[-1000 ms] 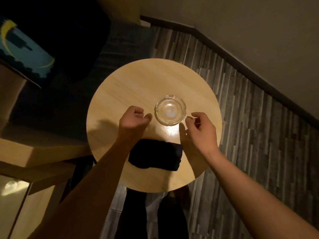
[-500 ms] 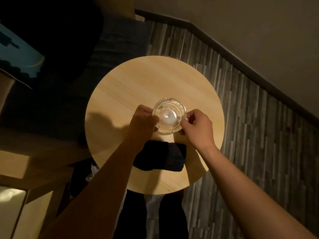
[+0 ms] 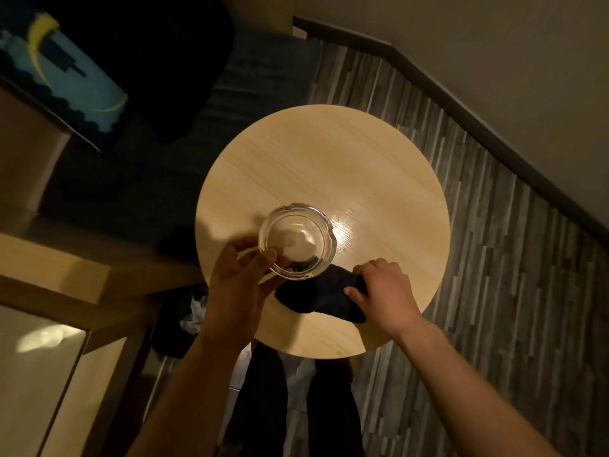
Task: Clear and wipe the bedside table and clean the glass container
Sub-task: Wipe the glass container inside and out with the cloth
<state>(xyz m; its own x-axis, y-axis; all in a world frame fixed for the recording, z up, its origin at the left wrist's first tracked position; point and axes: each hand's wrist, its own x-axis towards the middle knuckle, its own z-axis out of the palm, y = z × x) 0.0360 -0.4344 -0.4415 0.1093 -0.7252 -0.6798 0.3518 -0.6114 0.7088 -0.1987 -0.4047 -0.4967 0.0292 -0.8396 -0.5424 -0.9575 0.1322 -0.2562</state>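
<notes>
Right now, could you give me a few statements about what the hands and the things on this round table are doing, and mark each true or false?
1. The left hand holds the glass container by its rim. True.
2. The right hand rests on a white towel. False: it rests on a dark cloth.
3. The dark cloth lies at the near edge of the round wooden table. True.
4. The glass container is full of water. False: it looks empty and clear.
5. Both hands grip the glass container. False: only the left hand does.
</notes>
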